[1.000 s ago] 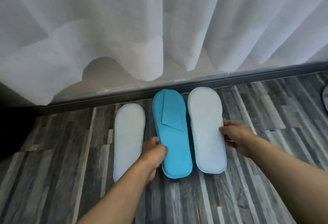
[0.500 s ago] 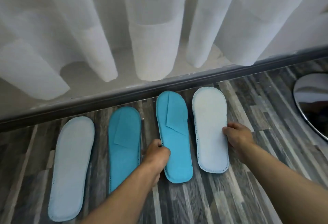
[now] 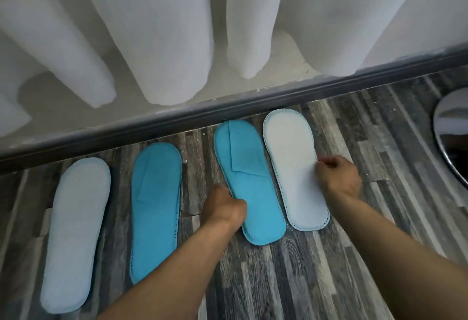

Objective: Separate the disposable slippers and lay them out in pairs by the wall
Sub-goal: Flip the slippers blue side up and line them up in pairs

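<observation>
Four flat disposable slippers lie side by side on the floor, toes toward the wall. From the left: a pale slipper (image 3: 76,221) sole up, a blue slipper (image 3: 155,208) strap up, a second blue slipper (image 3: 248,180) strap up, and a second pale slipper (image 3: 295,167) sole up. My left hand (image 3: 224,205) grips the left edge of the second blue slipper. My right hand (image 3: 339,176) pinches the right edge of the right-hand pale slipper. Both slippers rest flat on the floor.
A dark skirting board (image 3: 177,122) runs along the wall, with white curtain folds (image 3: 162,36) hanging above it. The floor (image 3: 278,269) is grey wood-pattern planks. A shiny round metal base (image 3: 453,132) sits at the right edge.
The view has swung left, bringing the two left slippers fully into sight. Both hands stay on the right pair, which has shifted a little against the skirting.
</observation>
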